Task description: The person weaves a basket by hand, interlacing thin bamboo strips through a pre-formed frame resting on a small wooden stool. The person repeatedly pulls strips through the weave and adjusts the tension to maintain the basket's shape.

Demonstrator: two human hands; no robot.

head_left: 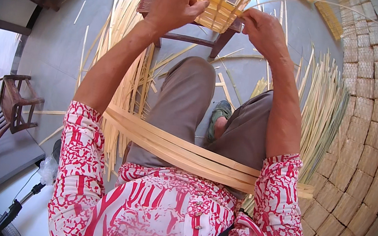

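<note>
A half-woven bamboo basket (217,18) with open lattice sides rests on a dark red wooden stool (222,42) at the top of the view. Around its side runs a yellow bamboo strip (213,5). My left hand (174,6) grips the basket's left side, with thumb and forefinger against the weave and the other fingers mostly hidden. At the right corner, my right hand (263,30) is closed in a pinch on the strip at the basket's edge. Several flat pale bamboo strips (174,151) lie across my lap beneath my forearms.
Long loose strips (122,59) cover the floor left of my legs. A bundle of greenish strips (322,108) lies at the right, beside stacked woven pieces (363,129). Wooden chairs (18,102) and a fan (2,224) stand at the left. A thin strip arcs across the upper right.
</note>
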